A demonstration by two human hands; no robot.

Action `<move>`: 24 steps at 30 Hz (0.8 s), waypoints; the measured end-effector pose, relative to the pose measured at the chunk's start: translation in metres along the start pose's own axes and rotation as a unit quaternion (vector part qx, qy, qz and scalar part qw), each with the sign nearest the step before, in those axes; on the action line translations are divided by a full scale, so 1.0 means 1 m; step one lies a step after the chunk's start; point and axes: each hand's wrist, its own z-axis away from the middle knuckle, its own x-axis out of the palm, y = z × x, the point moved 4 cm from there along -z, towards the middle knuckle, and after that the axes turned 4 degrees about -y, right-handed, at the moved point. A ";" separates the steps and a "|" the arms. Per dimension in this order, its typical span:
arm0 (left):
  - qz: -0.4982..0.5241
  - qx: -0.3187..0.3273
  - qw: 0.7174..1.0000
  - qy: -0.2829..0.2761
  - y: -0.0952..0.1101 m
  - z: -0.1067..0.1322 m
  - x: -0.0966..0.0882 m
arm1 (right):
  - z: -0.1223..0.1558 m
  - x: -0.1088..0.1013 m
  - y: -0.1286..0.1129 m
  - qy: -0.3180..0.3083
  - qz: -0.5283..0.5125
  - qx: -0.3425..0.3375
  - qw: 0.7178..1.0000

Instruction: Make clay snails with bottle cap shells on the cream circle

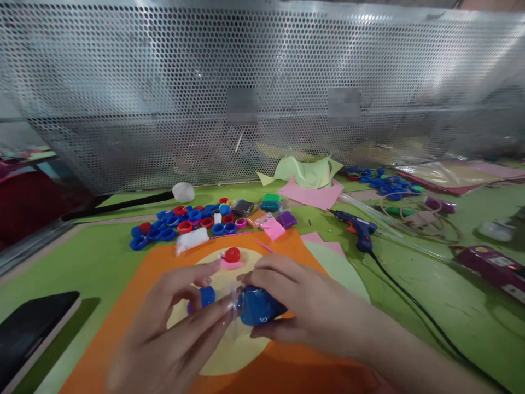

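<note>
My right hand (287, 295) is wrapped round a packet of blue modelling clay (260, 306) in clear plastic. At the packet's clear end, the fingertips of my left hand (176, 317) pinch the wrapper. A blue bottle cap (207, 296) with a bit of purple beneath shows between the left fingers; whether they touch it I cannot tell. Just beyond my fingers lies a small snail figure (232, 256), with a red cap shell and a pink body. Under both hands are a pale yellow paper circle (229, 358) and an orange sheet (110, 312).
Several blue and red bottle caps (184, 226) lie behind the sheet, beside wrapped clay packets (287, 219). A glue gun (359, 229) with a black cord rests at the right. At the left is a dark phone-like slab (33, 334). A perforated metal panel (262, 82) closes the back.
</note>
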 end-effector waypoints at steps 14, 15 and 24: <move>-0.040 0.002 0.999 0.017 0.004 0.001 0.003 | -0.001 0.002 0.000 -0.002 0.020 -0.005 1.000; -0.064 0.024 0.997 0.021 0.005 0.001 0.003 | 0.000 0.002 -0.001 -0.002 0.022 -0.004 1.000; -0.135 0.093 0.986 -0.025 0.026 -0.015 0.000 | 0.004 -0.009 0.007 0.050 -0.003 0.016 0.999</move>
